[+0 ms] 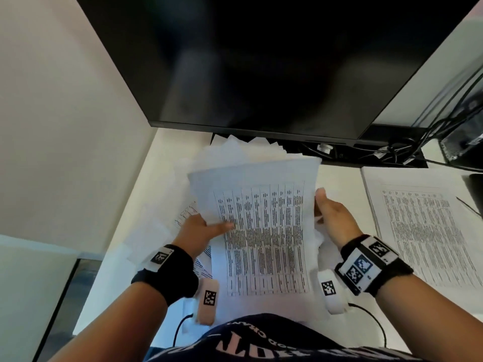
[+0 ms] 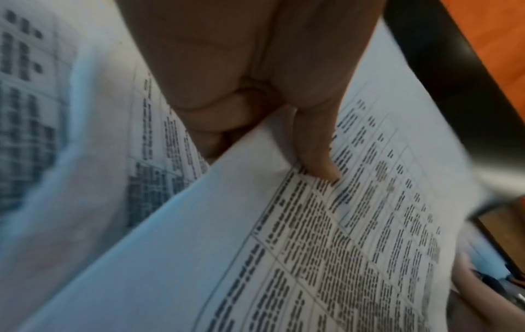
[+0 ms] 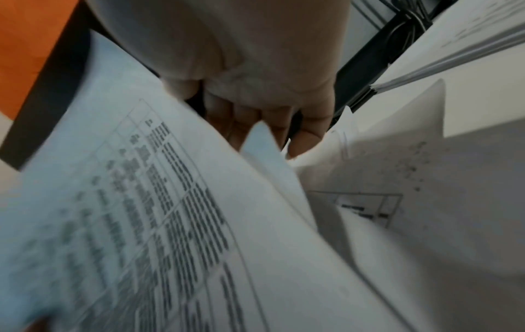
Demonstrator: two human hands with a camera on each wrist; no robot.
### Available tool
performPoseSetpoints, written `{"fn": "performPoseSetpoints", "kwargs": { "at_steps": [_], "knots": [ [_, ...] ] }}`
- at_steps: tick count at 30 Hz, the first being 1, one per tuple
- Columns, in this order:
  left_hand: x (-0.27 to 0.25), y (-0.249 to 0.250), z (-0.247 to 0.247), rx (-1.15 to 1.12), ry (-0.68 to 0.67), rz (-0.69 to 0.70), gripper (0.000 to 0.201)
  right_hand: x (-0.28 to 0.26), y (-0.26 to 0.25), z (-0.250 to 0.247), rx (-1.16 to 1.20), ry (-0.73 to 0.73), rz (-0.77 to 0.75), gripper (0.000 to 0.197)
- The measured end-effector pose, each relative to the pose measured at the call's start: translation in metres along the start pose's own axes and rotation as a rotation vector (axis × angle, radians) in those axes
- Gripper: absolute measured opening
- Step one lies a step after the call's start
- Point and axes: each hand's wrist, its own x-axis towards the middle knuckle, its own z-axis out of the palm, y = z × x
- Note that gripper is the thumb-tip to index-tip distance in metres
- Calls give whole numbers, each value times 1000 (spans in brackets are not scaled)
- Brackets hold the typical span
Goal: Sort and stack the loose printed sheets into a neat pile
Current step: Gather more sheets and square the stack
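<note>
A bundle of printed sheets (image 1: 264, 231) with dense tables is lifted over the white desk (image 1: 339, 178) in front of me. My left hand (image 1: 201, 228) pinches its left edge, thumb on the top page (image 2: 326, 170) and fingers underneath. My right hand (image 1: 332, 218) grips the right edge, thumb on top; in the right wrist view its fingers (image 3: 255, 128) curl under the bundle (image 3: 170, 213). Loose sheets (image 1: 230, 150) lie fanned beneath and behind the bundle, and more printed pages (image 2: 85, 134) lie under my left hand.
A neat stack of printed sheets (image 1: 423, 231) lies on the desk to the right. A large dark monitor (image 1: 261, 61) stands close behind, with black cables (image 1: 392, 150) at its base. The desk's left edge (image 1: 109, 257) drops off beside my left arm.
</note>
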Motion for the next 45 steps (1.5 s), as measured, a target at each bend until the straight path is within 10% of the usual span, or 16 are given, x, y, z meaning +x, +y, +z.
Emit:
{"fn": "performPoseSetpoints", "kwargs": {
  "at_steps": [6,11,15,18,22,29,45],
  "knots": [
    [-35,-28,-15,-39,57,94,21,24,-3,14,-252,293,-252,24],
    [-53,-63,-39,159,21,4,35,34,-9,49,-378,-71,-160,23],
    [-79,-65,-38,-25,146,55,14,39,-5,70,-604,-114,-76,41],
    [-97,-53,-31,-187,249,103,28,40,5,75,-713,-143,-57,17],
    [-100,-57,-32,-352,334,24,53,36,6,59,-603,-51,-38,16],
    [-90,-69,-33,-399,515,-89,27,24,16,38,-351,98,-12,12],
    [-85,-74,-20,102,163,-70,69,19,7,43,-490,-21,-45,7]
  ]
}}
